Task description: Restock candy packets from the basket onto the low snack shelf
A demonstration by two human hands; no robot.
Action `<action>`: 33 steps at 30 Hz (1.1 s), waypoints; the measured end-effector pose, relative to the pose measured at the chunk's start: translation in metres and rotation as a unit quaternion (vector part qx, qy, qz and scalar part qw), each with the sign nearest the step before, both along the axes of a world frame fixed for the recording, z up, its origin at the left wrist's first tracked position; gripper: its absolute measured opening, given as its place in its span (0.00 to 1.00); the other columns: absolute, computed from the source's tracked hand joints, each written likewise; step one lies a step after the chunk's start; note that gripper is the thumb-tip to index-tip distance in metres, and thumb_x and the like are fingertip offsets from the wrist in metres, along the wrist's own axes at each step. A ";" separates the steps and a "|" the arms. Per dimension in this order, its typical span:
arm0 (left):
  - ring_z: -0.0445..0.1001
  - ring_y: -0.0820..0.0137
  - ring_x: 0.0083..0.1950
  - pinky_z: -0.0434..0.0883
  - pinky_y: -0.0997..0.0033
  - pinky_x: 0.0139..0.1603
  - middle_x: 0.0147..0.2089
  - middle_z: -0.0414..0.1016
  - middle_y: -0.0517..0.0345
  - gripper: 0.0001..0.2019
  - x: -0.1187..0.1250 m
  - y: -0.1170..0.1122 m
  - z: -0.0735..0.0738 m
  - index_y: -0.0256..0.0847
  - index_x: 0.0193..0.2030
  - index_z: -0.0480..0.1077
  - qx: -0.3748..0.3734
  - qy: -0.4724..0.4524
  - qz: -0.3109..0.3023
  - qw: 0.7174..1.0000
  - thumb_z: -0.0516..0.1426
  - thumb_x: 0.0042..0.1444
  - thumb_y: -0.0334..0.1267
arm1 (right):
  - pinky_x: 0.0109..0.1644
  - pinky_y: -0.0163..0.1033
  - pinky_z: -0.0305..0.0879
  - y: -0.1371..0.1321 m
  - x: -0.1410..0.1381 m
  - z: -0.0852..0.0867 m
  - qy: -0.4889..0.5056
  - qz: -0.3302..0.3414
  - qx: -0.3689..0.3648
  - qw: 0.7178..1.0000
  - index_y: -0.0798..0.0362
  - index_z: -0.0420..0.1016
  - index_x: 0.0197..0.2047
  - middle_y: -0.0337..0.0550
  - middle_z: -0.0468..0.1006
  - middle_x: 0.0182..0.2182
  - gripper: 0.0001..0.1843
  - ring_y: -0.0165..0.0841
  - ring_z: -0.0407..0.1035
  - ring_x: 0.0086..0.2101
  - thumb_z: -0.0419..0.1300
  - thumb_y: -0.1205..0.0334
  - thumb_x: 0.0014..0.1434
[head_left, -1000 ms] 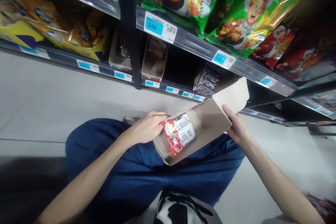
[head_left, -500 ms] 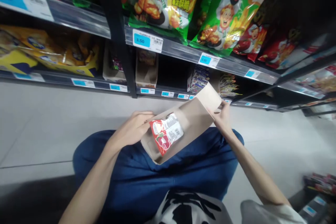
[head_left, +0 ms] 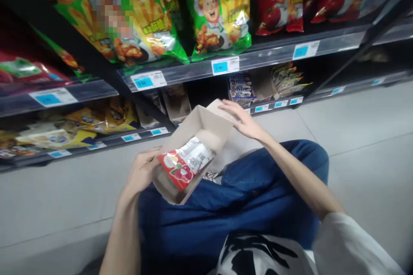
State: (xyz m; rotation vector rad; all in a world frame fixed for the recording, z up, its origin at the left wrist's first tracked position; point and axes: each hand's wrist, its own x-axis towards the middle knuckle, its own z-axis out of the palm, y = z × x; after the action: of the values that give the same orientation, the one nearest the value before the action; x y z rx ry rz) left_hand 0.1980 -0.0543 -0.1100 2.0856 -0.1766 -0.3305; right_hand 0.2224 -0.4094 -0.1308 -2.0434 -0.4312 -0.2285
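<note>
An open-topped box [head_left: 182, 131] of thin, matte grey-brown cardboard sits tilted above the person's lap, its long walls straight and its edges plainly cut. The left hand [head_left: 141, 173] has its grip clamped on the box's near left side, fingers lying against the board. The right hand [head_left: 243, 122] is at the far end, its fingers laid out over a pale, flat flap [head_left: 215, 107] that folds outward from the rim; whether that grip closes from beneath is hidden, so I cannot tell. Inside the box, toward the near end, lies a foil packet [head_left: 187, 164], soft and slightly creased, glossy red with printed fruit on one part and shiny silver-white on the other. Under the box spread creased, dark blue cloth trousers [head_left: 241, 210] over a smooth, pale grey tiled floor [head_left: 74, 197]. Beyond, plump, shiny green bags [head_left: 222, 13] and smaller red bags [head_left: 280, 2] stand on a dark shelf, its clear plastic edge strip [head_left: 267, 53] carrying flat rectangular price labels [head_left: 226, 66].
</note>
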 end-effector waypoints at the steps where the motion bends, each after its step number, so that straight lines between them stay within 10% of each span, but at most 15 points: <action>1: 0.71 0.64 0.37 0.70 0.68 0.41 0.33 0.76 0.56 0.13 0.001 0.000 0.002 0.40 0.24 0.73 -0.014 0.011 0.022 1.000 0.59 0.46 0.48 | 0.69 0.54 0.54 0.005 0.005 -0.006 0.059 0.035 0.071 0.995 0.48 0.75 0.55 0.48 0.70 0.61 0.31 0.44 0.62 0.62 0.49 0.33 0.66; 8: 0.69 0.66 0.34 0.64 0.73 0.32 0.31 0.75 0.60 0.13 0.015 -0.027 0.004 0.39 0.31 0.78 0.052 -0.020 0.150 0.987 0.59 0.45 0.46 | 0.43 0.50 0.77 0.031 0.024 -0.057 0.327 0.141 0.456 0.816 0.41 0.69 0.60 0.43 0.75 0.54 0.31 0.41 0.75 0.44 0.60 0.34 0.59; 22: 0.74 0.59 0.41 0.69 0.65 0.45 0.35 0.78 0.48 0.16 0.097 -0.135 -0.072 0.38 0.34 0.74 0.260 -0.138 0.147 0.944 0.48 0.51 0.42 | 0.48 0.32 0.71 0.054 0.081 -0.099 0.311 -0.112 0.691 0.642 0.46 0.69 0.55 0.34 0.79 0.46 0.20 0.28 0.73 0.44 0.63 0.60 0.59; 33: 0.77 0.52 0.52 0.71 0.61 0.53 0.47 0.80 0.39 0.17 0.163 -0.195 -0.109 0.37 0.44 0.77 0.309 -0.080 0.142 0.937 0.47 0.58 0.35 | 0.53 0.43 0.69 0.039 0.073 -0.119 0.310 -0.292 0.510 0.747 0.47 0.66 0.53 0.43 0.73 0.52 0.20 0.36 0.68 0.50 0.54 0.50 0.60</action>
State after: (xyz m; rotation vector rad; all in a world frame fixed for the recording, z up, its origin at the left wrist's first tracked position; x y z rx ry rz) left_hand 0.3609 -0.2498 -0.2192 2.7198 0.1580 -0.0326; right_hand 0.2956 -0.3707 -0.2501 -0.9721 0.6698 -0.0947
